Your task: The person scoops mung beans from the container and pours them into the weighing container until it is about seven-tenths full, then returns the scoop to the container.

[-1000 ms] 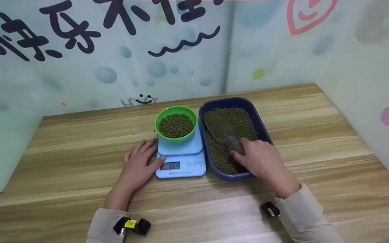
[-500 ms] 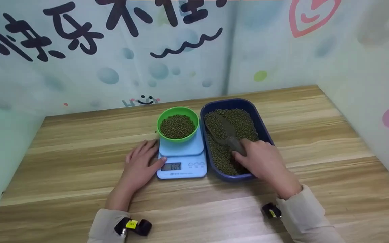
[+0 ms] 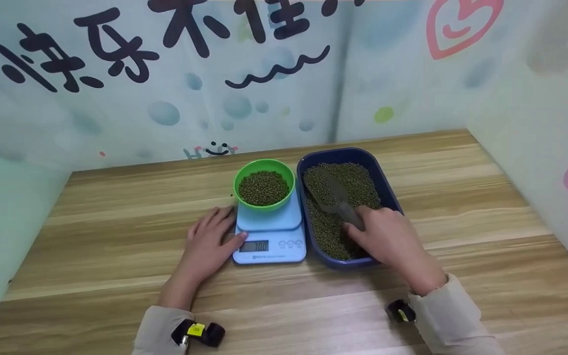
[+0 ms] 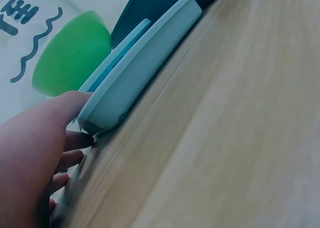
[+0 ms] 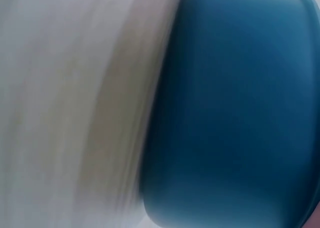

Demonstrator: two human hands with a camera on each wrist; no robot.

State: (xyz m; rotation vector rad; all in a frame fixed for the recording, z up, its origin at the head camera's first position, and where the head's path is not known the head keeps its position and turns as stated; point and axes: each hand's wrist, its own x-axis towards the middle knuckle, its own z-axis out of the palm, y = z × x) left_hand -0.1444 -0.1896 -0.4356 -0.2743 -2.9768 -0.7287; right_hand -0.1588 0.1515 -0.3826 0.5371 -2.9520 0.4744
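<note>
A light-blue kitchen scale (image 3: 270, 220) lies on the table, its display showing digits like 70.0. On its platform stands a green bowl (image 3: 264, 207) part-filled with small green beans (image 3: 264, 188). My left hand (image 3: 210, 244) rests beside the scale, thumb on its near left corner and fingers spread on the tabletop; the left wrist view shows that thumb (image 4: 72, 104) at the scale's edge. A grey scoop (image 3: 348, 215) lies with its blade in the beans of a dark-blue tub (image 3: 347, 265). My right hand (image 3: 390, 236) grips its handle, reaching over the tub's near right rim.
The tub stands close against the scale's right side. A printed wall (image 3: 284, 113) closes off the wooden table (image 3: 131, 217) at the back, and another wall (image 3: 535, 148) runs along the right. The right wrist view mostly shows the tub's outer side (image 5: 235, 108).
The scale's digits have changed from about 66.4 to about 70.0. Everything sits slightly lower and further right in the head view. Both hands keep their places at the scale and scoop.
</note>
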